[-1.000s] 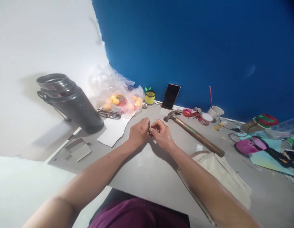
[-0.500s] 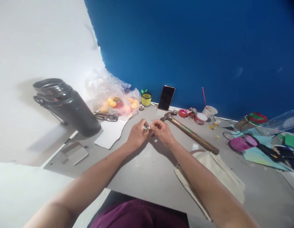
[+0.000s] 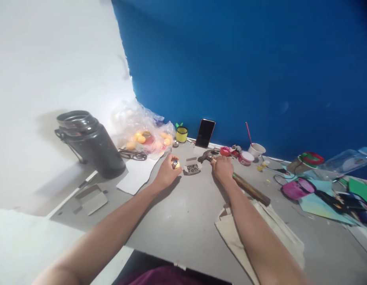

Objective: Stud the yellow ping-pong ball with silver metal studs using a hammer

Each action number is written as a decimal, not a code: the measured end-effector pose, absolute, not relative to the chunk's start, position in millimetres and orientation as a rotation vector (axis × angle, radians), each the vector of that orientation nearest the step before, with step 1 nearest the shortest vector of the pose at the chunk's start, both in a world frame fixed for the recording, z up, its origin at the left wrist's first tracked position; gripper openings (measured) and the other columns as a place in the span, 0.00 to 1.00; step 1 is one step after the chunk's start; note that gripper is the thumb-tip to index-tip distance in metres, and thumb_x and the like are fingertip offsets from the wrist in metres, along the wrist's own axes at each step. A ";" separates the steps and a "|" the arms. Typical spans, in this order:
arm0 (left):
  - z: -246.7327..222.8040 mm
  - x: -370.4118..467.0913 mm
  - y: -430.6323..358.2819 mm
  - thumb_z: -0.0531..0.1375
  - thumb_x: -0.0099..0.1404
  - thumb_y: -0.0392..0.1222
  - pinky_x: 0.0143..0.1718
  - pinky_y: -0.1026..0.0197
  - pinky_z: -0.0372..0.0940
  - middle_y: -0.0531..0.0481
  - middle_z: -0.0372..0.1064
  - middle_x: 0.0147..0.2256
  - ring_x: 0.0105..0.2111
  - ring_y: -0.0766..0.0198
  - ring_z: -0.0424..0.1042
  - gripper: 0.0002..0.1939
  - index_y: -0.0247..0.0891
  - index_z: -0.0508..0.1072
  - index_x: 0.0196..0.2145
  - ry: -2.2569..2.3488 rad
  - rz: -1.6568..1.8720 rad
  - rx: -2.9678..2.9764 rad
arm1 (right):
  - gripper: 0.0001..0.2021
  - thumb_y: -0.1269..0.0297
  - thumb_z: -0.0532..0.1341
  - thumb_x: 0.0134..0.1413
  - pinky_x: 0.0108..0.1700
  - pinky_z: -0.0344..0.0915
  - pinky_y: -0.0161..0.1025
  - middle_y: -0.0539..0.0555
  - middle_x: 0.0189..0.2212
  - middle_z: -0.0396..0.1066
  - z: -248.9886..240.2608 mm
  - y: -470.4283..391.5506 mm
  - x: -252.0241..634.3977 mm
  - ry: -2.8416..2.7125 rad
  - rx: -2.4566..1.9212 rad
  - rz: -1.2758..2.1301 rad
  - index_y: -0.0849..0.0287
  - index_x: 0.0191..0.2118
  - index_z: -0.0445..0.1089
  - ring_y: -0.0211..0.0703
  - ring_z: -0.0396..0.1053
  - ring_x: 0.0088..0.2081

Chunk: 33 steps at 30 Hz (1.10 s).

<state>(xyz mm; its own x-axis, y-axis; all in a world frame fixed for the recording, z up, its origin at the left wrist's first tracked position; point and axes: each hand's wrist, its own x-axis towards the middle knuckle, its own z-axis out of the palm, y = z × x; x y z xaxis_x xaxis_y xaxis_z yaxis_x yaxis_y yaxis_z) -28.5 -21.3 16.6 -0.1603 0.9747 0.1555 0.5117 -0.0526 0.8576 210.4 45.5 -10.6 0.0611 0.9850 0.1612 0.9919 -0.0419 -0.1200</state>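
My left hand (image 3: 168, 172) is closed around a small, round, shiny silver-and-yellow thing (image 3: 175, 164); its exact kind is too small to make out. Just to the right of it, a small open box (image 3: 193, 170) holds several tiny metallic pieces. My right hand (image 3: 223, 170) grips a claw hammer (image 3: 251, 189) near the upper end of its wooden handle. The hammer lies aslant on the grey table, its head (image 3: 206, 156) pointing left and away from me. My fingers cover part of the handle.
A large dark flask (image 3: 96, 148) stands at left. Behind are a plastic bag with orange balls (image 3: 141, 138), a leaning phone (image 3: 205, 132), a yellow pot (image 3: 181, 134) and a white cup (image 3: 257, 150). A cream cloth bag (image 3: 275, 233) lies beneath my right forearm.
My hands were together over the small shiny thing. Now they are apart: the left keeps it, and the right has moved right and taken hold of the hammer. The small box has come into view.
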 end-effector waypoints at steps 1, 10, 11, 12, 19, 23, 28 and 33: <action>16.9 -29.4 -21.2 0.63 0.55 0.39 0.40 0.58 0.68 0.48 0.74 0.39 0.38 0.59 0.73 0.15 0.38 0.71 0.42 1.703 1.134 1.575 | 0.15 0.62 0.56 0.69 0.48 0.61 0.45 0.69 0.49 0.74 -9.0 45.7 209.1 -1.999 -2.151 -0.028 0.66 0.53 0.71 0.59 0.69 0.53; 15.4 -35.0 -19.4 0.58 0.60 0.40 0.31 0.61 0.65 0.54 0.69 0.28 0.29 0.62 0.69 0.15 0.38 0.71 0.46 1.636 1.135 1.564 | 0.18 0.58 0.52 0.71 0.49 0.58 0.49 0.66 0.44 0.73 19.4 20.2 189.1 -1.830 -1.555 -0.384 0.63 0.56 0.68 0.58 0.66 0.47; 13.7 -35.3 -18.6 0.57 0.60 0.40 0.31 0.61 0.65 0.54 0.68 0.29 0.29 0.63 0.69 0.15 0.38 0.71 0.46 1.629 1.136 1.575 | 0.17 0.58 0.51 0.71 0.49 0.59 0.49 0.66 0.43 0.72 20.1 16.4 184.3 -1.837 -1.471 -0.404 0.62 0.55 0.69 0.58 0.66 0.46; 11.8 -35.8 -17.9 0.57 0.60 0.39 0.32 0.61 0.65 0.54 0.68 0.30 0.29 0.63 0.69 0.14 0.39 0.70 0.45 1.620 1.141 1.599 | 0.17 0.58 0.50 0.72 0.48 0.59 0.49 0.65 0.42 0.72 19.8 12.7 179.1 -1.859 -1.394 -0.412 0.60 0.53 0.70 0.57 0.65 0.45; 4.9 -41.0 -13.1 0.58 0.59 0.41 0.38 0.58 0.65 0.51 0.70 0.34 0.35 0.60 0.70 0.09 0.39 0.68 0.39 1.551 1.152 1.715 | 0.13 0.62 0.52 0.72 0.46 0.57 0.44 0.59 0.41 0.73 17.0 -8.8 153.3 -2.091 -1.129 -0.390 0.56 0.51 0.73 0.50 0.65 0.43; 10.6 -41.4 -14.2 0.57 0.60 0.38 0.39 0.58 0.65 0.51 0.70 0.35 0.35 0.60 0.69 0.10 0.39 0.68 0.41 1.615 1.136 1.677 | 0.14 0.63 0.52 0.72 0.45 0.57 0.45 0.61 0.42 0.72 19.6 -13.4 151.9 -1.999 -1.207 -0.426 0.56 0.54 0.72 0.51 0.65 0.43; 14.5 -39.5 -16.8 0.59 0.60 0.41 0.33 0.61 0.64 0.55 0.67 0.29 0.29 0.64 0.66 0.11 0.39 0.67 0.41 1.506 1.140 1.593 | 0.14 0.62 0.53 0.71 0.45 0.58 0.45 0.60 0.40 0.71 16.2 -3.2 156.6 -2.075 -1.235 -0.413 0.57 0.53 0.72 0.52 0.64 0.43; 18.8 -37.0 -18.3 0.60 0.56 0.36 0.31 0.63 0.65 0.54 0.68 0.33 0.28 0.66 0.67 0.19 0.41 0.70 0.47 1.475 1.188 1.526 | 0.15 0.61 0.53 0.70 0.48 0.59 0.47 0.63 0.44 0.72 17.9 20.2 184.1 -1.930 -1.440 -0.402 0.60 0.55 0.70 0.55 0.66 0.45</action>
<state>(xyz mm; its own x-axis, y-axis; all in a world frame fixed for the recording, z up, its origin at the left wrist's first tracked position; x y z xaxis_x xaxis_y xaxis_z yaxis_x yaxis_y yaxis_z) -37.0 -18.3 18.8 -0.0661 0.9874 0.1437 0.3509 -0.1118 0.9297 184.1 20.2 17.9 -0.1507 0.7165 0.6811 0.9291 0.3381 -0.1502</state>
